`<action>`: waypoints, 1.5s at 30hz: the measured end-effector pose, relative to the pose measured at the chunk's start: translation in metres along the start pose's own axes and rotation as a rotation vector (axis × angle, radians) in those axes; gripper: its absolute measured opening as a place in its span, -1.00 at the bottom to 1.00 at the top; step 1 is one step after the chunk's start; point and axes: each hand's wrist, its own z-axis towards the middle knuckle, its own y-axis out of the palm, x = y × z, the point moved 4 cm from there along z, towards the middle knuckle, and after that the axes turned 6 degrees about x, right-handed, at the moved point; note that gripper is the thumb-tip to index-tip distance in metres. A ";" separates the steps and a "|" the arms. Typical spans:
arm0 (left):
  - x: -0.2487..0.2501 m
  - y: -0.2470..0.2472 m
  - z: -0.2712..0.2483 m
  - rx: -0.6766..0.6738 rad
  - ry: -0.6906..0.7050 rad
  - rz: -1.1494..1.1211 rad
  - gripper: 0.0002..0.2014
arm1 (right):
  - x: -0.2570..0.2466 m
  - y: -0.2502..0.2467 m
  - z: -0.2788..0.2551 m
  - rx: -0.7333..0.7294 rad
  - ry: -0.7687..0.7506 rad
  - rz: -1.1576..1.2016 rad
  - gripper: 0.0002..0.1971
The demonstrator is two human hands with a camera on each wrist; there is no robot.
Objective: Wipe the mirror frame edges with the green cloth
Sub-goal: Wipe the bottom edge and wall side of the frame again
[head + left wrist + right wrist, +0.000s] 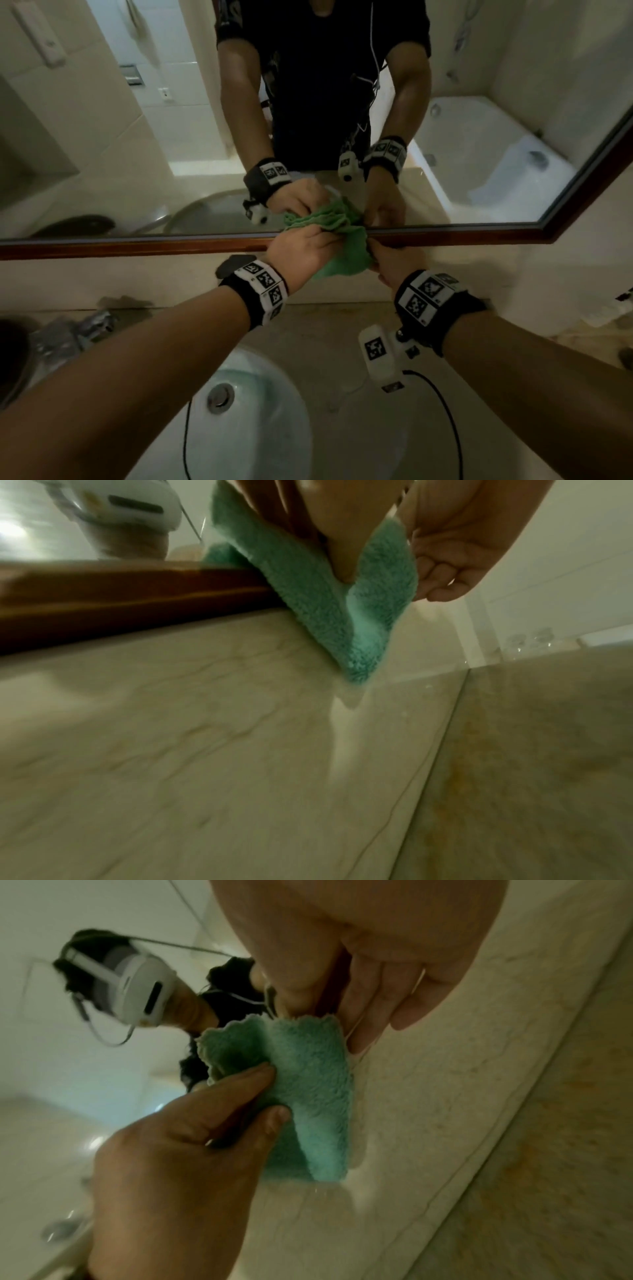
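The green cloth (346, 255) hangs bunched over the dark wooden lower edge of the mirror frame (137, 245). My left hand (325, 241) grips the cloth's left side, thumb (342, 550) pressed into a fold of the green cloth (308, 593) against the mirror frame (137, 599). My right hand (375, 255) holds the right edge with curled fingers (441, 588). In the right wrist view, the right hand (308, 1007) pinches the top of the cloth (308, 1085), and the left hand (270, 1091) pinches its side. The frame behind the cloth is hidden.
A white sink basin (274, 445) with a metal drain (221, 397) lies below my arms in the marble countertop (325, 329). A marble backsplash (205, 737) runs under the frame. Crumpled silvery packets (68, 337) and a dark round object (10, 359) sit left. The frame's corner (555, 229) is right.
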 end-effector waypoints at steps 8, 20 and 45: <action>-0.056 -0.032 -0.065 -0.002 -0.008 0.025 -0.66 | -0.001 0.079 -0.029 -0.019 0.022 0.102 -0.69; -0.062 -0.032 -0.064 -0.022 -0.073 -0.059 -0.73 | -0.008 0.085 -0.033 0.081 0.093 0.063 -0.47; -0.114 -0.066 -0.124 -0.039 -0.368 0.076 -0.67 | -0.007 0.132 -0.048 0.058 0.105 0.243 -0.82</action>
